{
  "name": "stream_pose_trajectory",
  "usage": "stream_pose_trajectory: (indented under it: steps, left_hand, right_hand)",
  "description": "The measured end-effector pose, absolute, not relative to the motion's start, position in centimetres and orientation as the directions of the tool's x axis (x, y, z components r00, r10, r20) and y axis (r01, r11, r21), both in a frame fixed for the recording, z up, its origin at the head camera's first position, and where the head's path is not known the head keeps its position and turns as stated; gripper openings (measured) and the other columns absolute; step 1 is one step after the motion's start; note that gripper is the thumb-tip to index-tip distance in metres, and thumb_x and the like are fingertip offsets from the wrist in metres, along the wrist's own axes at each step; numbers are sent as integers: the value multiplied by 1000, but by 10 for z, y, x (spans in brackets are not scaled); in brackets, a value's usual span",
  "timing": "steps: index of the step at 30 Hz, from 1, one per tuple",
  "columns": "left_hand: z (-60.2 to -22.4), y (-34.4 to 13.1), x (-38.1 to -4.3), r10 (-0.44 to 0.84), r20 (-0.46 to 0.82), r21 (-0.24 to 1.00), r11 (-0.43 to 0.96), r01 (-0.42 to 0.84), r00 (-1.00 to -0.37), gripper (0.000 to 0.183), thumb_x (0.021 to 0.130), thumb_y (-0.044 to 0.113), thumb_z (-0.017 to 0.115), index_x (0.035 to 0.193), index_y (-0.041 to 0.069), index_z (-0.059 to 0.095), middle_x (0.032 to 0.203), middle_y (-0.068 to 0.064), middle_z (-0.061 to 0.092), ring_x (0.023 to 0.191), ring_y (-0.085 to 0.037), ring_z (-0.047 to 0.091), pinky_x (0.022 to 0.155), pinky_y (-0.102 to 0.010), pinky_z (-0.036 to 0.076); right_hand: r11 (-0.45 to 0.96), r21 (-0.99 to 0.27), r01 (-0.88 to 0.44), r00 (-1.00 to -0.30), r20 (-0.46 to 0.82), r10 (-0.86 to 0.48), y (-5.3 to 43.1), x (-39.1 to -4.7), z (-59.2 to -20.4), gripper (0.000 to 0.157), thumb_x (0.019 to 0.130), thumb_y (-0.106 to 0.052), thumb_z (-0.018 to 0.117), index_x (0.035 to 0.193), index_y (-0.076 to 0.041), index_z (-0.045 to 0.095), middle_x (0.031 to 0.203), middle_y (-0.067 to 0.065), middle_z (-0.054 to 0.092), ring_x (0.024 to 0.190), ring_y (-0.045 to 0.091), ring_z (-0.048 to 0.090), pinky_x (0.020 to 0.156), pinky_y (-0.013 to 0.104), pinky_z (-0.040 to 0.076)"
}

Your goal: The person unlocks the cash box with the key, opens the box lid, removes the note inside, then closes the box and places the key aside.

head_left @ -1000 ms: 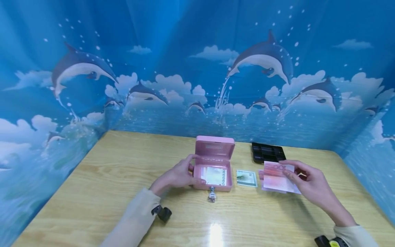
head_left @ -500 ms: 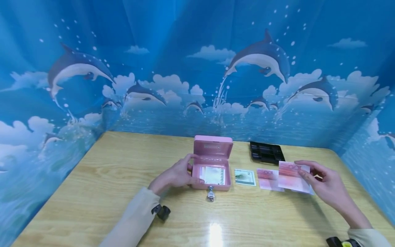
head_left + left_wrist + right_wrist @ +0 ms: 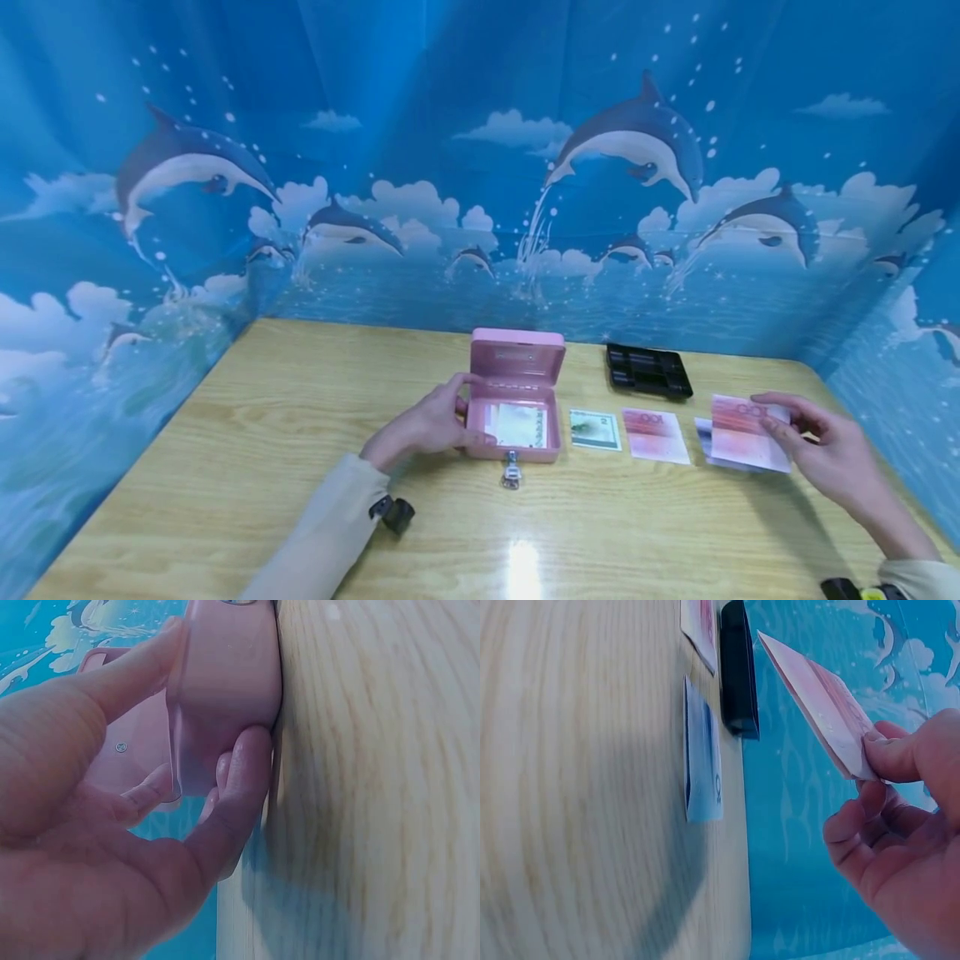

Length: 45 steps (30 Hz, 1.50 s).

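Note:
A small pink cash box (image 3: 555, 425) stands with its lid raised and pale banknotes (image 3: 521, 425) inside. My left hand (image 3: 435, 421) grips its left side, thumb at the front rim and fingers against the side wall in the left wrist view. A folded red banknote (image 3: 738, 433) is pinched between the thumb and fingers of my right hand (image 3: 821, 442), held above the table in the right wrist view. Partly covered by it in the head view, a bluish banknote (image 3: 705, 765) lies on the wood. Another red banknote (image 3: 656, 437) and a green one (image 3: 595, 430) lie between it and the box.
Behind the red notes sits a black compartment tray (image 3: 648, 371), near the table's back edge. A silver latch (image 3: 512, 471) hangs at the box front. The wooden table (image 3: 337, 375) ends at a blue dolphin-print curtain (image 3: 420, 275).
My right hand has moved to the right with its red banknote, uncovering the red one on the table and then part of the bluish one. The left hand keeps its grip on the box.

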<state>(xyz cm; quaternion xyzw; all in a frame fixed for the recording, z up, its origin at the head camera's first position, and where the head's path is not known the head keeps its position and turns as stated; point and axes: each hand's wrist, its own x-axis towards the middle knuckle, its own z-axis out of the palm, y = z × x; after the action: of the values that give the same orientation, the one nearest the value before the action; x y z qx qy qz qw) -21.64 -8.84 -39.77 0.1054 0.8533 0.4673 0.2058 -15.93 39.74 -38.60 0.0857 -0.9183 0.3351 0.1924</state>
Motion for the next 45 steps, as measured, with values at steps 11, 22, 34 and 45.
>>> stream_pose_trajectory:
  steps: [11, 22, 34, 45]
  left_hand:
    - [-399, -88, -216, 382, -252, 847, 531, -13, -889, 95, 79, 16, 88, 155, 14, 32, 114, -17, 64, 90, -23, 66, 79, -34, 61]
    - [-398, -87, -217, 374, -256, 848, 530, -21, -892, 94, 78, 15, 89, 155, 14, 33, 112, -16, 65, 89, -22, 67, 78, -34, 61]
    - [-397, -88, -218, 376, -256, 836, 548, -9, -890, 94, 80, 18, 88, 155, 15, 33, 113, -15, 65, 91, -22, 66, 82, -35, 61]
    - [-399, -90, -217, 384, -249, 846, 533, -7, -889, 96, 79, 17, 89, 156, 13, 31, 114, -16, 64, 91, -22, 67, 80, -35, 61]
  right_hand:
    - [811, -550, -197, -945, 327, -8, 418, -159, -389, 22, 102, -12, 62, 122, -5, 68, 68, -5, 52, 63, 5, 48, 46, 27, 35]
    - [862, -491, -128, -957, 290, 22, 437, -161, -404, 18, 100, -8, 62, 116, -2, 69, 68, -4, 47, 63, 4, 41, 50, 28, 29]
    - [904, -424, -63, -981, 193, 23, 460, -171, -410, 22, 103, -12, 58, 118, 1, 69, 70, 0, 55, 60, 4, 41, 49, 26, 32]
    - [946, -312, -90, -988, 144, -46, 478, -184, -419, 19, 96, -5, 65, 113, 0, 72, 77, 3, 66, 62, -1, 43, 52, 24, 33]
